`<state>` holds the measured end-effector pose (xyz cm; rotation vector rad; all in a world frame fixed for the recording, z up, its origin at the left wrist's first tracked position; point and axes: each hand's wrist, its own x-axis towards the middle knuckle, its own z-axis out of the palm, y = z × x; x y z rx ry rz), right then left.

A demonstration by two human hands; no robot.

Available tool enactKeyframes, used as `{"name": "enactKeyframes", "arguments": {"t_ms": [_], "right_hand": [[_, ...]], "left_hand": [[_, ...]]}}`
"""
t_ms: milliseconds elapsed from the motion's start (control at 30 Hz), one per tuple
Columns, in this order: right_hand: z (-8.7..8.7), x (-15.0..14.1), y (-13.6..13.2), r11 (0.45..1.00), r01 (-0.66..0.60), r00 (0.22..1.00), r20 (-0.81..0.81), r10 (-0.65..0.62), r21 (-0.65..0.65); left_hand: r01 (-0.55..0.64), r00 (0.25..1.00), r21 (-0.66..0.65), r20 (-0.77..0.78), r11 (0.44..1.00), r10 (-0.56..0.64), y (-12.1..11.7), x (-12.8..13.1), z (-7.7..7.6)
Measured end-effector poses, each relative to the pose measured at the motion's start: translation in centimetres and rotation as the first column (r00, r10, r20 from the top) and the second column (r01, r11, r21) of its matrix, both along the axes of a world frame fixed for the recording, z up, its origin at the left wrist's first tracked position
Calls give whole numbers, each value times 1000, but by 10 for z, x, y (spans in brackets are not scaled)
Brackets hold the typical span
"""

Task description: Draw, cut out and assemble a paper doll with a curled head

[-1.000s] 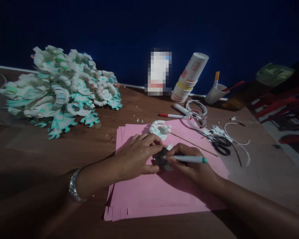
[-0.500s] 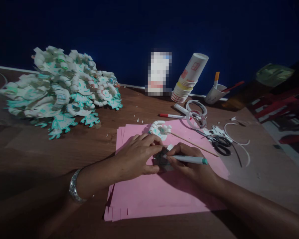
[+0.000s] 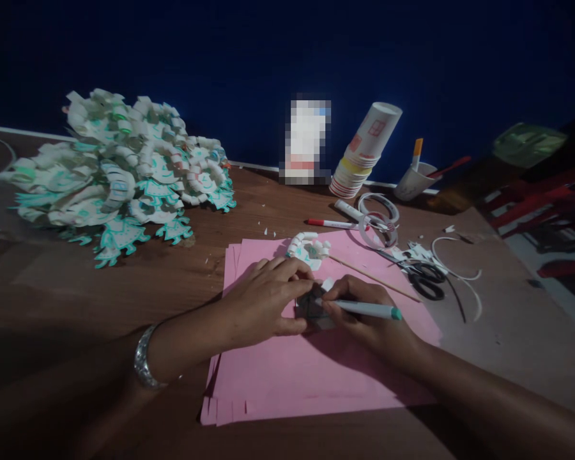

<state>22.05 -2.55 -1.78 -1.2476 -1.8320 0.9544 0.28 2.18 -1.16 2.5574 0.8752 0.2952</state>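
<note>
My left hand (image 3: 263, 300) presses its fingers down on a small paper cut-out piece (image 3: 312, 310) that lies on a stack of pink paper (image 3: 311, 370). My right hand (image 3: 364, 316) grips a teal-capped marker pen (image 3: 371, 310), its tip on the same piece. The piece is shadowed and mostly hidden between my fingers. Just beyond my hands lies a finished white and teal curled paper figure (image 3: 309, 247) on a thin wooden stick (image 3: 374, 279).
A big pile of white and teal paper figures (image 3: 115, 172) covers the left of the wooden table. At the back stand a leaning stack of paper cups (image 3: 364, 153) and a cup with pens (image 3: 414, 179). Scissors (image 3: 426, 278), a red marker (image 3: 333, 223) and paper rings (image 3: 378, 217) lie to the right.
Hardly anything differs: my right hand and the marker have shifted very slightly to the right. My left hand stays pressed on the piece.
</note>
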Motion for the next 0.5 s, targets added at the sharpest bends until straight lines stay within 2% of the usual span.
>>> {"name": "enactKeyframes", "arguments": {"t_ms": [367,500], "right_hand": [[6,2,-2,997,59,996,-69,-63,-57],[5,1,0,999,29,998,-46,-31,-39]], "left_hand": [[1,1000,-17,-5,1000,-1,0,1,3],[0,1000,-27,12,1000,0,0,0,3]]}}
